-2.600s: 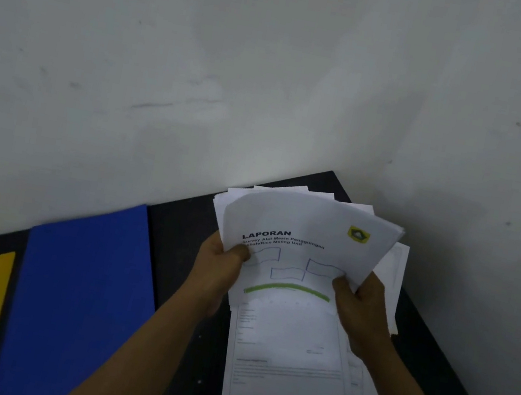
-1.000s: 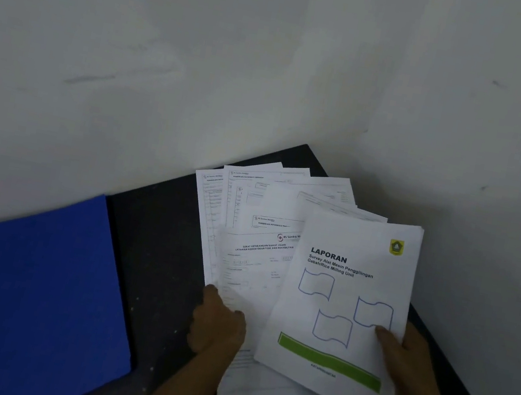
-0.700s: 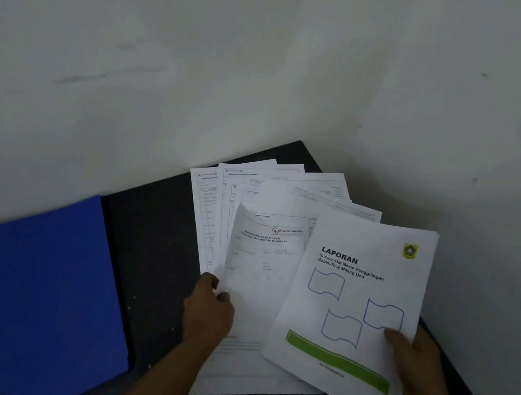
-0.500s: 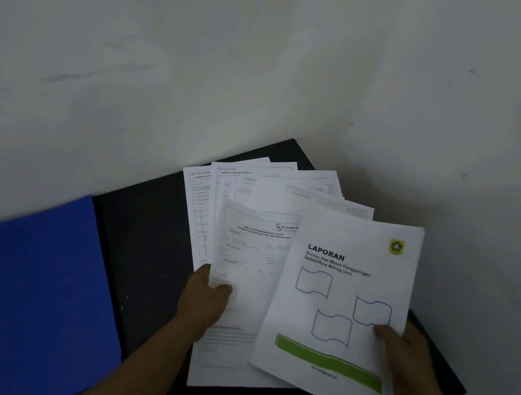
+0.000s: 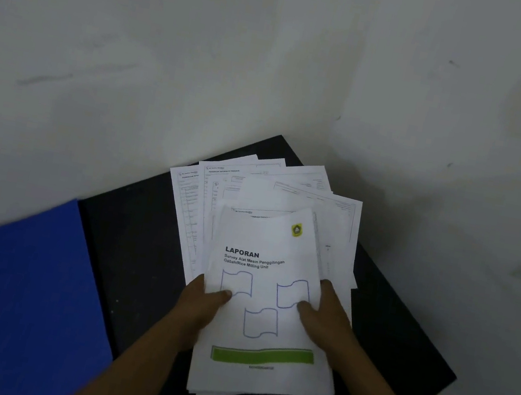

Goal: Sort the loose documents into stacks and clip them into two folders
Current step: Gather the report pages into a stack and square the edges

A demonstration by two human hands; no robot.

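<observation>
The left hand [image 5: 201, 305] pinches the left edge of the LAPORAN report [image 5: 265, 243], thumb on the cover and fingers tucked underneath. The right hand [image 5: 325, 316] pinches the right edge the same way. The report is a bundle of several leaves, sitting over the loose sheets [image 5: 289, 185] that fan out toward the far right corner of the tabletop [image 5: 125, 243].

The likeliest slip, as I judge it: the hidden fingers catch a loose sheet under the bundle, and a form ends up in the wrong stack. The lower leaves already stick out unevenly at the bundle's near end, so a slack pinch could let them slide apart. The fan reaches close to the right edge of the tabletop, and a careless sweep of the right wrist might push sheets over it.

What cannot be read: whether the bundle is lifted or lies on the fan, whether its leaves are bound, and the small print on the forms. The blue folder [image 5: 9, 292] lies shut toward the left edge, its clip unseen. A second folder does not show plainly — the frame cuts off that side.
</observation>
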